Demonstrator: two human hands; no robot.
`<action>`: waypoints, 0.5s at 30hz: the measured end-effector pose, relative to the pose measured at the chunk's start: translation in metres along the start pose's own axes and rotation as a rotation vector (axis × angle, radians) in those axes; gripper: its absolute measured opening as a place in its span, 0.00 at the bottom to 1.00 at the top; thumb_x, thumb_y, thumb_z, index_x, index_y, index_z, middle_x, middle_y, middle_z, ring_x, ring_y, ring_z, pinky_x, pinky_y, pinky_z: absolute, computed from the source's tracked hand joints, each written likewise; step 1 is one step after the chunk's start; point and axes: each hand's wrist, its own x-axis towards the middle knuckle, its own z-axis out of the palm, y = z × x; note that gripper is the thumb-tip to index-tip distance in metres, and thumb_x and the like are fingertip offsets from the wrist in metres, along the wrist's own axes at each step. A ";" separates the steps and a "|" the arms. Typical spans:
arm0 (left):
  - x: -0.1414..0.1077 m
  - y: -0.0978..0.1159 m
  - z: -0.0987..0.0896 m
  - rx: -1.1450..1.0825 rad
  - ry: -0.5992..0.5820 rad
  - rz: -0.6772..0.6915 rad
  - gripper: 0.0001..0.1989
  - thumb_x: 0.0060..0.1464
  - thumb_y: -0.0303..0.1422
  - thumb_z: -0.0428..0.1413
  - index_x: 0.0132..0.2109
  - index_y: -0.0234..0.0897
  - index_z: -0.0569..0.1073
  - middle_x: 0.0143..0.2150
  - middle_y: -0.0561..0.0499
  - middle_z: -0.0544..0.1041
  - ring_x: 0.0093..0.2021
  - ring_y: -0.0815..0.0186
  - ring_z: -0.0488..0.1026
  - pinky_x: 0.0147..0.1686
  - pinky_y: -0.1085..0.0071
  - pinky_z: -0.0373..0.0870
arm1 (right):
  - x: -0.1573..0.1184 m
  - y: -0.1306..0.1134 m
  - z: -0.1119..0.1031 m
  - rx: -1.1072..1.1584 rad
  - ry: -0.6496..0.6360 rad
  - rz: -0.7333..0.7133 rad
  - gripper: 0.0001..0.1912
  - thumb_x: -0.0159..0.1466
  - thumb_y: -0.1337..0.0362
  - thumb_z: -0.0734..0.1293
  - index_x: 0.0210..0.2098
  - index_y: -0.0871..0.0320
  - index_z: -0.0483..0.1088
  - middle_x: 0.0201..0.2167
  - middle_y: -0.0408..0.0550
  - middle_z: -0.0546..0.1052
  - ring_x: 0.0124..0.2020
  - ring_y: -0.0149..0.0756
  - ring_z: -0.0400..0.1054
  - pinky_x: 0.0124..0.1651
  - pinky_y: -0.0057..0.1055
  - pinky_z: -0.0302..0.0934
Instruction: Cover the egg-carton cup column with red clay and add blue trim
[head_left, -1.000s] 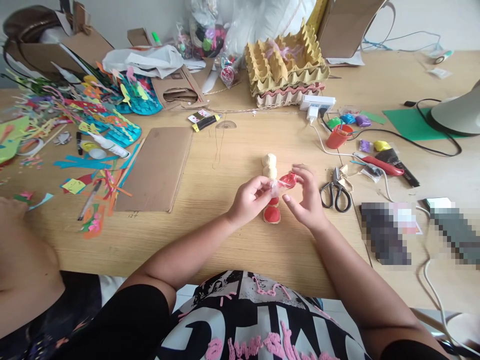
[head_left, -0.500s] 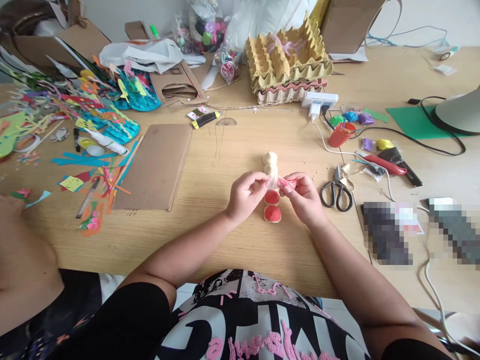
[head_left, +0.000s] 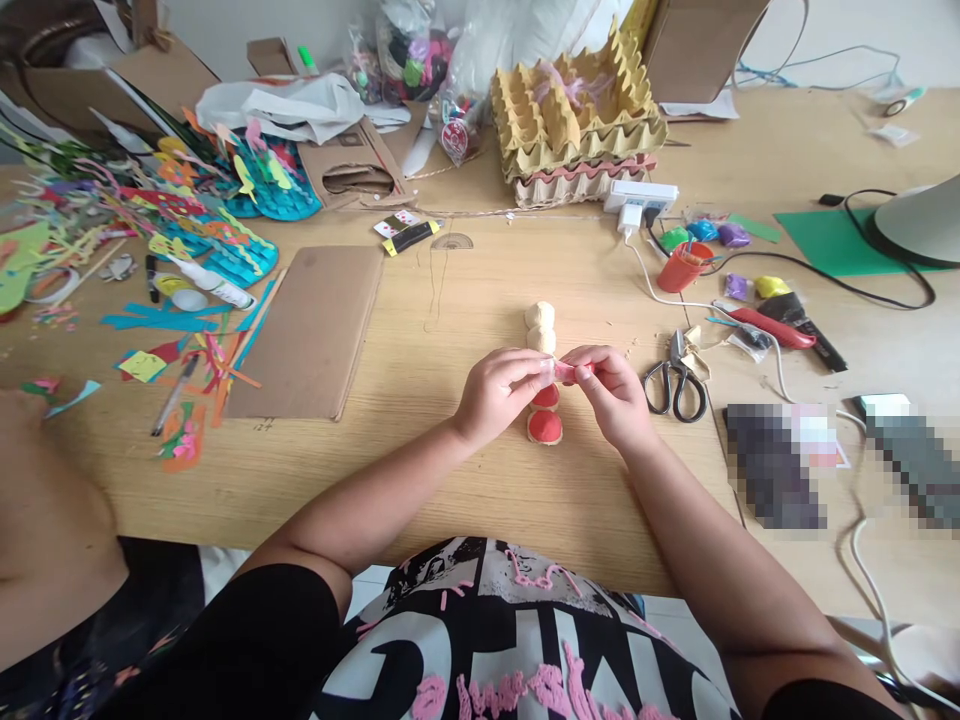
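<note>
A small, soft red piece [head_left: 567, 372], which looks like modelling clay in a clear packet, is pinched between my two hands. My left hand [head_left: 495, 392] has its thumb and fingers closed on the left end. On the other end, the fingers of my right hand [head_left: 613, 396] are closed too. Below them on the table lies a row of egg-carton cups [head_left: 540, 328], running away from me. The far cups are plain and cream. The near cup [head_left: 545, 428] is covered in red, as is the one behind it, which my fingers partly hide.
Scissors [head_left: 677, 380] lie right of my hands, near a red cup [head_left: 684, 268] and coloured clay packets [head_left: 733, 235]. Cardboard [head_left: 304, 335] and paper strips lie left. Egg trays [head_left: 577, 130] and a power strip [head_left: 641, 193] stand behind. Another person's arm [head_left: 52, 490] rests at far left.
My hands have drawn closer together over the red piece. My left fingers have shifted slightly right and now cover more of the upper red cup.
</note>
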 end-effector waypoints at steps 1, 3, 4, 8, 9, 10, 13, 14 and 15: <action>0.000 0.001 0.000 -0.019 -0.004 -0.010 0.06 0.74 0.35 0.67 0.50 0.43 0.90 0.50 0.47 0.93 0.48 0.62 0.91 0.51 0.64 0.88 | 0.000 -0.001 0.000 -0.014 -0.004 -0.004 0.21 0.70 0.38 0.81 0.40 0.47 0.81 0.42 0.49 0.85 0.43 0.44 0.77 0.51 0.45 0.78; 0.001 0.002 0.000 -0.035 -0.007 -0.022 0.07 0.74 0.37 0.67 0.50 0.43 0.90 0.49 0.47 0.93 0.48 0.62 0.91 0.50 0.64 0.88 | 0.000 -0.002 0.000 -0.035 -0.006 -0.005 0.21 0.70 0.37 0.80 0.40 0.47 0.81 0.41 0.49 0.84 0.42 0.44 0.77 0.52 0.46 0.77; 0.000 0.002 0.000 -0.030 -0.010 -0.027 0.07 0.74 0.38 0.67 0.50 0.43 0.90 0.49 0.47 0.93 0.48 0.62 0.91 0.50 0.64 0.88 | 0.000 -0.002 0.001 -0.045 -0.008 -0.007 0.22 0.70 0.37 0.80 0.40 0.47 0.80 0.41 0.49 0.84 0.43 0.45 0.77 0.53 0.47 0.77; -0.002 0.002 0.001 0.012 -0.042 -0.044 0.10 0.75 0.40 0.66 0.53 0.43 0.90 0.51 0.46 0.93 0.51 0.61 0.91 0.53 0.63 0.89 | 0.001 -0.003 0.000 -0.108 -0.032 -0.060 0.22 0.72 0.37 0.78 0.39 0.47 0.81 0.41 0.50 0.84 0.45 0.46 0.78 0.55 0.48 0.77; -0.003 0.002 0.001 0.018 -0.050 -0.045 0.10 0.75 0.40 0.66 0.54 0.43 0.90 0.52 0.46 0.92 0.51 0.61 0.91 0.54 0.63 0.89 | 0.001 -0.003 0.000 -0.137 -0.041 -0.086 0.21 0.73 0.38 0.77 0.39 0.47 0.81 0.42 0.51 0.84 0.46 0.47 0.78 0.56 0.49 0.76; -0.004 0.001 0.001 0.022 -0.052 -0.043 0.10 0.75 0.39 0.66 0.55 0.43 0.89 0.54 0.46 0.92 0.53 0.60 0.91 0.55 0.62 0.89 | 0.002 -0.003 -0.001 -0.169 -0.049 -0.114 0.20 0.74 0.39 0.77 0.39 0.47 0.82 0.43 0.52 0.85 0.47 0.48 0.79 0.57 0.49 0.76; -0.007 -0.001 0.002 0.023 -0.042 -0.027 0.10 0.75 0.38 0.66 0.57 0.43 0.88 0.61 0.43 0.90 0.57 0.59 0.90 0.58 0.60 0.90 | 0.003 -0.001 -0.005 -0.264 -0.066 -0.202 0.16 0.77 0.43 0.76 0.41 0.47 0.84 0.44 0.53 0.85 0.50 0.49 0.80 0.60 0.51 0.76; -0.008 -0.003 0.002 0.031 -0.042 -0.023 0.11 0.75 0.38 0.66 0.58 0.43 0.88 0.63 0.43 0.89 0.58 0.59 0.89 0.59 0.59 0.90 | 0.003 0.001 -0.006 -0.285 -0.066 -0.226 0.16 0.77 0.44 0.76 0.41 0.48 0.84 0.44 0.53 0.85 0.51 0.49 0.80 0.59 0.51 0.77; -0.008 -0.004 0.002 0.047 -0.047 -0.021 0.11 0.75 0.38 0.66 0.58 0.43 0.88 0.64 0.42 0.88 0.59 0.58 0.89 0.59 0.58 0.90 | 0.004 0.002 -0.007 -0.295 -0.059 -0.243 0.15 0.77 0.45 0.76 0.42 0.48 0.84 0.45 0.53 0.85 0.51 0.48 0.80 0.58 0.50 0.77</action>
